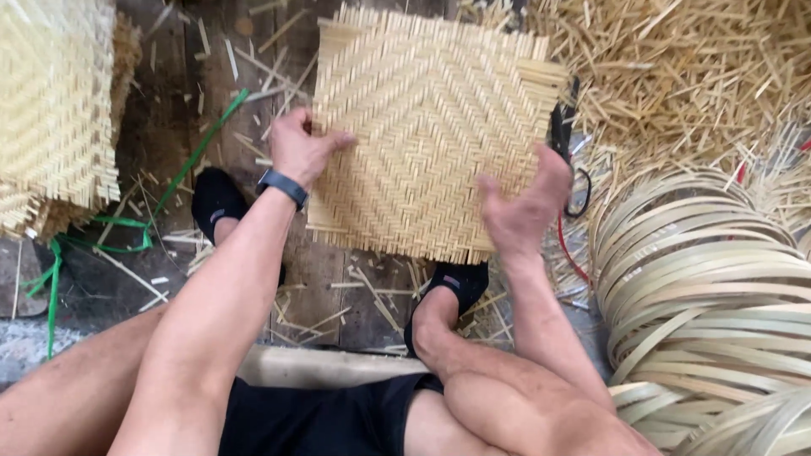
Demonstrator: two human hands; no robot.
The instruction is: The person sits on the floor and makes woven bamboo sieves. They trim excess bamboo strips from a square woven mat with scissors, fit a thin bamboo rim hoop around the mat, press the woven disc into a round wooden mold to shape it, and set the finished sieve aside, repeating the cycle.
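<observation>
Single view from the camera on my head, facing steeply down and forward over my knees. The woven bamboo mat (431,127) sits centre frame, close, at arm's length; beyond its edges only nearby floor shows. I have no second view.

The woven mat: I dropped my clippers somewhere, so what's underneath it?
Below the woven mat, held by the left hand and right hand, lie dark floor planks with bamboo offcuts. A black-handled tool pokes out at its right edge. The rest is covered.
</observation>
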